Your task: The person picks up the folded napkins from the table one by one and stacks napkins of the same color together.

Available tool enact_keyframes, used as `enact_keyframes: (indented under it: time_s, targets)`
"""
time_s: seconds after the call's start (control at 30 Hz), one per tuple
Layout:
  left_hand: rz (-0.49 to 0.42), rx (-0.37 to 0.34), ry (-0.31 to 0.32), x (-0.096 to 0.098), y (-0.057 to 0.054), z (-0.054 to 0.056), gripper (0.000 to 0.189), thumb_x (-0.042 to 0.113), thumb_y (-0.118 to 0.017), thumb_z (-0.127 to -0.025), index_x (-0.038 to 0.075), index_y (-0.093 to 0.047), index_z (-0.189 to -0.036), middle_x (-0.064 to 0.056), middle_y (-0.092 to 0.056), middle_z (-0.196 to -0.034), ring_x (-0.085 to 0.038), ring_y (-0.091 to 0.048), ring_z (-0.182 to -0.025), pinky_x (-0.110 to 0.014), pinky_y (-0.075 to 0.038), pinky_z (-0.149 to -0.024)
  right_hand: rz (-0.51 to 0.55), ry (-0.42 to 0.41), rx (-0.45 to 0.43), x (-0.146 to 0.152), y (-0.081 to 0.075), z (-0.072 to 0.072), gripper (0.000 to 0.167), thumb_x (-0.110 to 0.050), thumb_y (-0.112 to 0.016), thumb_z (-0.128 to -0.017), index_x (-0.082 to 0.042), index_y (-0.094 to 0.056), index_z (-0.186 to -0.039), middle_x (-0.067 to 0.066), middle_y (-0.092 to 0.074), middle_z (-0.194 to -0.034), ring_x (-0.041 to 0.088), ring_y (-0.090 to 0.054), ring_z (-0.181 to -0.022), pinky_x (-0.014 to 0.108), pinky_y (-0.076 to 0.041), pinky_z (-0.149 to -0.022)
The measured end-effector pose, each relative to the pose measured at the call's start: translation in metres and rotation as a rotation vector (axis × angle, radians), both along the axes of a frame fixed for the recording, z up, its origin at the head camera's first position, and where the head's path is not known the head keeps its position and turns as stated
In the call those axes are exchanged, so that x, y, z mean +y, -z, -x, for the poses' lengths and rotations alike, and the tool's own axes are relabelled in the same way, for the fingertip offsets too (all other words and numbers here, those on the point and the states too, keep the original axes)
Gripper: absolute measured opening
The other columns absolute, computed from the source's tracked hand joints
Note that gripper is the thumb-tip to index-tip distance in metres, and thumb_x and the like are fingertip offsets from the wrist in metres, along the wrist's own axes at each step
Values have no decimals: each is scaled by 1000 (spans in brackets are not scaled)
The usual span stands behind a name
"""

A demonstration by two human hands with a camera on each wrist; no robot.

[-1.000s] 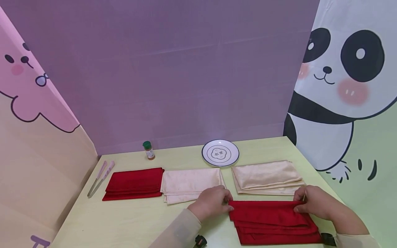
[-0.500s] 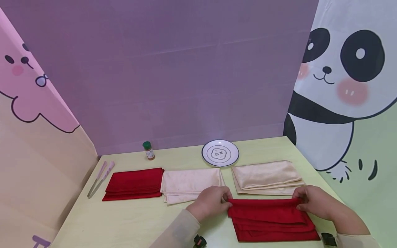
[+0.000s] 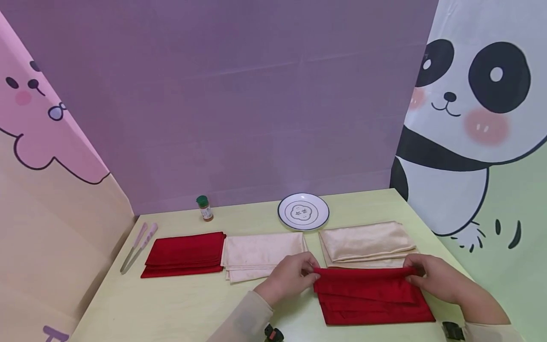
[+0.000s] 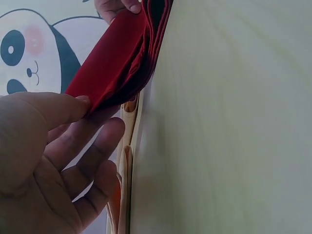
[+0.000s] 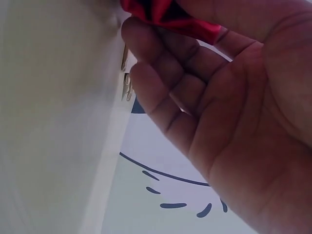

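Note:
A folded red cloth (image 3: 372, 299) in several layers is at the right front of the table. My left hand (image 3: 291, 279) pinches its far left corner between thumb and fingers. At the far right corner my right hand (image 3: 440, 279) pinches the same cloth. In the left wrist view the red cloth (image 4: 117, 58) shows its folded layers from the side, its held edge lifted. The right wrist view catches only a bit of the red cloth (image 5: 170, 17) by the curled fingers (image 5: 151, 85). Just behind it lies a folded champagne-coloured satin cloth (image 3: 369, 242).
Left of the hands lie a folded pale pink cloth (image 3: 262, 249) and another folded red cloth (image 3: 185, 251). Tongs (image 3: 138, 248) with pinkish handles rest at the table's left edge. A green-capped jar (image 3: 205, 209) and a round white plate (image 3: 303, 212) stand at the back.
Both hands have drawn the red cloth slightly away from the front edge, toward the champagne cloth. Its far edge has risen a little and now overlaps the champagne cloth's front edge in the head view.

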State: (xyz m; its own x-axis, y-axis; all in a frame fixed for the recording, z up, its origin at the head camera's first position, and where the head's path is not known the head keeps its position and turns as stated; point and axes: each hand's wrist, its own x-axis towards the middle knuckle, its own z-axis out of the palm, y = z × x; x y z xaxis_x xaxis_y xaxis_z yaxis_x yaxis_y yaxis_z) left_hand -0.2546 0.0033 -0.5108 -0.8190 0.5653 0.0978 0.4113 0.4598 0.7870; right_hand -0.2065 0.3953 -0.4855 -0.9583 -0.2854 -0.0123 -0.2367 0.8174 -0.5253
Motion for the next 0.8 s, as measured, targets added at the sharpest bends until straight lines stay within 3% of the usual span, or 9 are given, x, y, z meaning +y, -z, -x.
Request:
enact_keyframes:
  time_s: [0.23, 0.47, 0.6, 0.8]
  targets:
    - [-28, 8, -28, 0, -3, -2, 15, 12, -76, -97, 21, -68, -105, 18, -73, -90, 1, -62, -79, -24, -51, -78, 91, 6, 12, 2, 4, -1, 20, 0, -76, -90, -12, -63, -99, 0, -60, -90, 7, -53, -78, 26, -48, -66]
    - [-78, 23, -41, -2, -6, -3, 16, 10, -74, -98, 21, -69, -108, 16, -70, -88, 1, -62, -78, -22, -52, -76, 178, 25, -17, 3, 4, -1, 18, -1, -74, -93, -6, -65, -108, 5, -64, -96, 10, -62, -76, 27, -55, -66]
    - [-126, 10, -38, -2, -5, -3, 19, 7, -72, -99, 17, -64, -113, 12, -68, -87, -1, -61, -75, -22, -52, -72, 227, 30, -21, 2, 3, -2, 22, -2, -74, -94, -3, -64, -113, 6, -66, -101, 12, -65, -79, 28, -58, -68]
    - [-217, -58, -45, -2, -2, -1, 27, 4, -71, -98, 13, -48, -107, 6, -68, -86, -3, -63, -71, -22, -53, -67, 300, 94, -18, 0, 3, -3, 37, 1, -77, -91, -2, -47, -112, 8, -60, -81, 13, -58, -67, 26, -50, -58]
